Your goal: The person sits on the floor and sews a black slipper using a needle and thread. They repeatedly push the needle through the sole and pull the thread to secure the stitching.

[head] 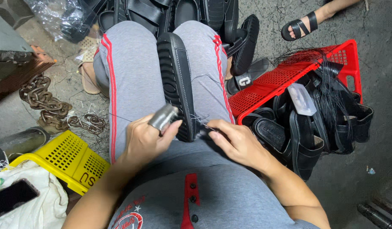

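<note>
Concrete floor (374, 140); two crates; one sole (175, 85)

Matt black rubber sandal sole (175, 80), ridged and white-stitched; dull metal thimble (163, 117); rusty rough chain (45, 104).

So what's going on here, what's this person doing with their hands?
A seated person grips a black sandal between the knees, sole up. The left hand presses a metal cylinder against its edge, while the right hand pinches something thin at the stitched rim. A red crate of black sandals sits beside them.
</note>
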